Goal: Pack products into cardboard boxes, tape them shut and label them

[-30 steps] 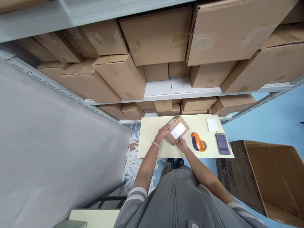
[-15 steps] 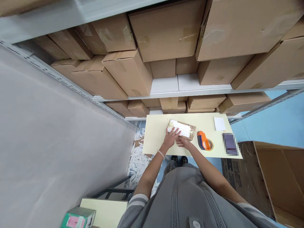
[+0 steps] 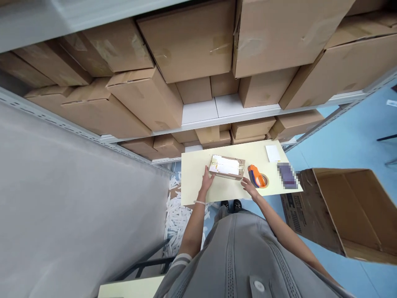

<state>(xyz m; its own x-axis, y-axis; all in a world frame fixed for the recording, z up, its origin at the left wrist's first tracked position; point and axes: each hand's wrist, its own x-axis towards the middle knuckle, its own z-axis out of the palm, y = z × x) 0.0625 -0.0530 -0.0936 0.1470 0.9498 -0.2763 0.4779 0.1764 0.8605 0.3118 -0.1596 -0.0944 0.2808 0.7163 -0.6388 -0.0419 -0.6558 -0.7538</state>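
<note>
A small taped cardboard box (image 3: 227, 166) with a white label on top lies on the pale yellow table (image 3: 195, 182). My left hand (image 3: 207, 180) is at its left end, thumb and fingers apart; whether it touches the box I cannot tell. Close to the box's lower right corner is my right hand (image 3: 249, 187), its fingers spread and holding nothing. An orange and blue tape dispenser (image 3: 256, 175) with a roll of tape lies just right of the box, near my right fingers.
Shelves (image 3: 198, 124) full of cardboard boxes rise behind the table. White paper (image 3: 273, 153) and a blurred purple item (image 3: 287, 175) lie at the table's right. A large open carton (image 3: 313, 211) stands on the floor at right; shredded paper (image 3: 178, 219) covers the floor at left.
My left hand has come off the box's top to its left end. My right hand has moved right, to the lower right corner. The camera view has turned right.
</note>
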